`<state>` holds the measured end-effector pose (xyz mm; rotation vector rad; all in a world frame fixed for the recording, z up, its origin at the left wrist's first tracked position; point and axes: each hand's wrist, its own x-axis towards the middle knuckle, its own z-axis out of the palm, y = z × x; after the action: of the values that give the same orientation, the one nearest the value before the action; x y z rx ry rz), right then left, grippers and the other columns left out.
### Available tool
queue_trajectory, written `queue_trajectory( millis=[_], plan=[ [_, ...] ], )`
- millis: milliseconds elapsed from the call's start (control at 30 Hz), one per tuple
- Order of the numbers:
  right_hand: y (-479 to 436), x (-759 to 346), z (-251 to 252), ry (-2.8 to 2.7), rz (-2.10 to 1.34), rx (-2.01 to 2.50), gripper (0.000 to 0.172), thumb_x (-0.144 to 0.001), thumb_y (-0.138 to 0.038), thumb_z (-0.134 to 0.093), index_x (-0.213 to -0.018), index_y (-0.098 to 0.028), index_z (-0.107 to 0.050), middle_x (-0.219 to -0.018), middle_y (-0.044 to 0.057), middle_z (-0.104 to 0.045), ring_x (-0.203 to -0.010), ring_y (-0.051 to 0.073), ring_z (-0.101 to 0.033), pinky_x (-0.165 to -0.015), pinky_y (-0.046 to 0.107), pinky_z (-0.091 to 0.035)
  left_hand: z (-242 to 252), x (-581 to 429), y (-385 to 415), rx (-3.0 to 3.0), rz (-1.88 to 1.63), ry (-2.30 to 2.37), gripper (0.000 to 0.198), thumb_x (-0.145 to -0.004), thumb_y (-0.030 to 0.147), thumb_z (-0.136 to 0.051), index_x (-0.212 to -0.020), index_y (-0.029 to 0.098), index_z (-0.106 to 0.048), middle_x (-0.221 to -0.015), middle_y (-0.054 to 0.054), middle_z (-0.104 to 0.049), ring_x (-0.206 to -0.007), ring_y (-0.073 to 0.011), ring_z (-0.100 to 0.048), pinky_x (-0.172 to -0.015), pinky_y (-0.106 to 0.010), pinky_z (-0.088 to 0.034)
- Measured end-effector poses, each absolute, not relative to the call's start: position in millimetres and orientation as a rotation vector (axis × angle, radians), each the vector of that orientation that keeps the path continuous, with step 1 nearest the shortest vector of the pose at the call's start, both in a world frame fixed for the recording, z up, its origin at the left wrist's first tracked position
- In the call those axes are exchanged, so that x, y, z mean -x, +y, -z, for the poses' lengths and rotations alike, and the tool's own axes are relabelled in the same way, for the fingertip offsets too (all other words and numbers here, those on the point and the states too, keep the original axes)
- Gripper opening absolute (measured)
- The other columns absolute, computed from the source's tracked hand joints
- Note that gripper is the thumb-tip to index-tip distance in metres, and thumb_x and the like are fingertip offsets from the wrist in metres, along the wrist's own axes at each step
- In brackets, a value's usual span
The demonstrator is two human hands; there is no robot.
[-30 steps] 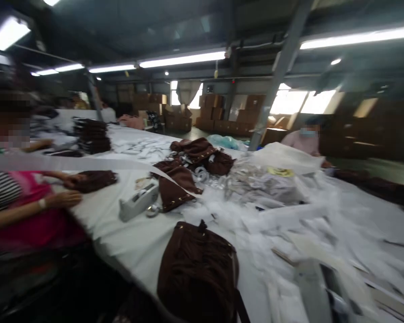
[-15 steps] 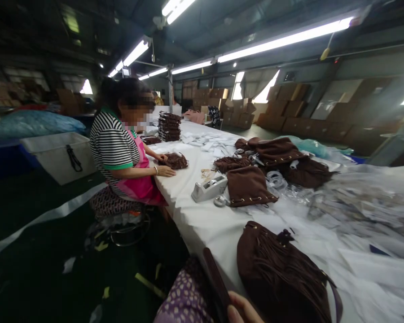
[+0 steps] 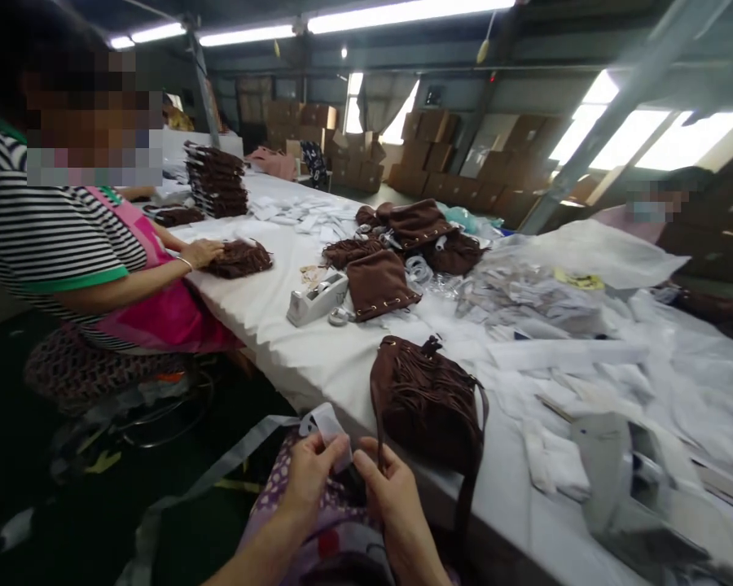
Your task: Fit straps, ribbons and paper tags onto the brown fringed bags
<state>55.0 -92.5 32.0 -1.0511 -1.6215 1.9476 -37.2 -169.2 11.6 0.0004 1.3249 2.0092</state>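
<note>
Head view, left hand: the left hand point(image 3: 318, 468) has thumb and fingers pinched together on a curled end of a pale strip point(image 3: 235, 450), which trails down past the counter's edge toward the floor.
Right hand: the right hand point(image 3: 379, 468) is curled just beside the left, with a thin brown strap point(image 3: 378, 419) running down to its fingers; whether they clamp it, I cannot tell.
Fringed bag: the dark brown bag point(image 3: 424, 403) rests at the near edge of the white counter point(image 3: 269, 325), just beyond the right hand, between it and the goods farther back.
Behind the bag: a flat brown pouch point(image 3: 379, 285), a grey tape dispenser point(image 3: 318, 299) and a tape roll point(image 3: 338, 316) sit close together; a heap of brown bags point(image 3: 424, 224) lies beyond the pouch.
Right side: a white packet point(image 3: 555, 460) and a larger dispenser point(image 3: 623, 468) take up the near counter; past them spreads a litter of wrappers point(image 3: 525, 297), with a plastic sheet point(image 3: 611, 248) behind.
Left side: a co-worker in a striped sleeve point(image 3: 67, 236) has a hand point(image 3: 204, 252) on a fringed brown piece point(image 3: 244, 259); a tall brown stack point(image 3: 217, 181) stands beyond.
Far side: a second person point(image 3: 626, 224) is partly hidden by the sheet, and a slanting post point(image 3: 623, 122) crosses the view of the cartons point(image 3: 427, 163).
</note>
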Motion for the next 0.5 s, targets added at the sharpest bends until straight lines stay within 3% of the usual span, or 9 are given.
queue_trajectory(
  millis=[200,400,500],
  plan=[
    [-94,-50,-24,-1.831,-2.011,1.015,0.042,-0.062,-0.051,-0.073,-0.065,-0.011,-0.061,-0.055,-0.002,-0.048,-0.052,0.008,-0.038,-0.048,0.021,-0.029,4,30,-191,0.012,-1.923,1.305,0.033,-0.066,0.048,-0.076,-0.069,0.015,-0.068,-0.061,-0.002,-0.061,-0.053,-0.0122,-0.053,-0.052,-0.022,-0.042],
    [-97,-43,-40,-2.142,-1.895,0.872,0.035,-0.074,-0.046,-0.065,-0.067,-0.012,-0.059,-0.057,-0.002,-0.051,-0.056,0.010,-0.042,-0.052,0.021,-0.033,4,44,-215,0.179,-1.837,1.072,0.033,-0.063,0.040,-0.081,-0.078,0.015,-0.065,-0.070,-0.003,-0.065,-0.058,-0.0128,-0.057,-0.059,-0.025,-0.047],
    [-93,-49,-48,-2.229,-1.723,0.808,0.036,-0.083,-0.049,-0.056,-0.079,-0.013,-0.061,-0.066,0.000,-0.055,-0.064,0.013,-0.048,-0.058,0.021,-0.038,7,55,-216,0.317,-1.885,1.157,0.035,-0.065,0.046,-0.079,-0.075,0.017,-0.061,-0.061,0.001,-0.059,-0.050,-0.0104,-0.052,-0.051,-0.022,-0.042]
  ],
)
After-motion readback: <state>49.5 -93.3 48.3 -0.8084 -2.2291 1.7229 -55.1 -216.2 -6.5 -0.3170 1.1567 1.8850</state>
